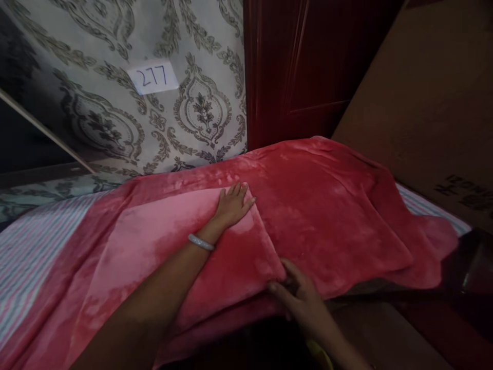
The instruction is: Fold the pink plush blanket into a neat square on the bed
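A red and pink plush blanket (327,216) is spread over a striped sheet, with a folded panel lying on its left half. My left hand (232,204) lies flat with fingers spread on the far right corner of that panel; a pale bangle circles the wrist. At the near right corner of the panel, my right hand (295,293) has its thumb and fingers closed on the blanket's edge. Some of the right fingers are hidden beneath the fabric.
Behind the blanket is a patterned wall (154,128) bearing a paper marked 277 (154,77). A dark red wooden panel (292,61) stands beside it, and a large cardboard box (431,103) is at the right. The striped sheet (42,246) shows at the left.
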`<action>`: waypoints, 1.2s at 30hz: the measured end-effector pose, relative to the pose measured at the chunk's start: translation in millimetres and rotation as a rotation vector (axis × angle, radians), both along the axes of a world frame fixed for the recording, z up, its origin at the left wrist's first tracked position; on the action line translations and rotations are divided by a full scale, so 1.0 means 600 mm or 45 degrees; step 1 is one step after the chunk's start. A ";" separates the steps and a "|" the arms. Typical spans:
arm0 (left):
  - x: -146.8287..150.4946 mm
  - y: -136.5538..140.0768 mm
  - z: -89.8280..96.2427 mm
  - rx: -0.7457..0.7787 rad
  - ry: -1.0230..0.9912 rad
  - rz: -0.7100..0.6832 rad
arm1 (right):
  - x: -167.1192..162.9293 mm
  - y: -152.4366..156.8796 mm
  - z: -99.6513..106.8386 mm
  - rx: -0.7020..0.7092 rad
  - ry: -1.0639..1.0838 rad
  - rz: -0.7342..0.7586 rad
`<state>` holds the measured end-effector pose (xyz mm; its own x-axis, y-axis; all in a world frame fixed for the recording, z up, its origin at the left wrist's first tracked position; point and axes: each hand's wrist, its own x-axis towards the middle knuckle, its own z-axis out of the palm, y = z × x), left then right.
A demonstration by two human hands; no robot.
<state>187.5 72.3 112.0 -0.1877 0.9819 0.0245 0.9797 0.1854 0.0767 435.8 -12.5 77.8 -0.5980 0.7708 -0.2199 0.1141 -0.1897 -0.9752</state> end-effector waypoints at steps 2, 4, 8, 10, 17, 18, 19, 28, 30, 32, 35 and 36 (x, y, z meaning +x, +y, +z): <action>0.000 0.000 -0.001 0.002 0.018 0.003 | -0.005 0.006 0.001 0.107 -0.023 -0.009; 0.000 -0.001 -0.003 0.007 0.032 0.005 | -0.009 0.010 -0.004 0.178 -0.103 0.009; -0.001 -0.001 -0.007 0.027 0.021 -0.002 | -0.012 0.013 -0.022 0.228 -0.221 0.071; -0.002 -0.001 -0.009 0.031 0.011 -0.010 | -0.011 0.013 -0.029 0.248 -0.204 0.084; -0.003 -0.001 -0.012 0.054 0.023 -0.017 | 0.011 0.015 -0.029 0.480 -0.264 0.047; -0.004 -0.001 -0.013 0.056 0.021 -0.016 | 0.015 0.015 -0.023 0.599 -0.316 -0.029; -0.004 -0.001 -0.013 0.060 0.018 -0.015 | 0.017 0.013 -0.015 0.749 -0.359 -0.130; -0.006 -0.009 -0.012 0.073 -0.042 -0.021 | -0.079 -0.004 0.000 1.927 -0.390 0.198; -0.007 -0.008 -0.012 0.055 -0.062 -0.033 | -0.081 -0.001 -0.035 1.942 -0.492 0.240; -0.009 -0.003 -0.012 0.040 -0.079 -0.044 | -0.074 0.001 -0.065 1.919 -0.544 0.267; -0.015 0.008 -0.010 -0.001 -0.097 -0.044 | -0.064 0.000 -0.085 1.918 -0.548 0.285; -0.017 0.011 -0.009 -0.022 -0.104 -0.041 | -0.063 0.000 -0.087 1.934 -0.540 0.276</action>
<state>177.4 79.1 106.7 -0.1570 0.9876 -0.0068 0.9757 0.1561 0.1536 398.1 -12.6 25.8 -0.8189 0.3316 0.4685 0.3092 0.9425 -0.1266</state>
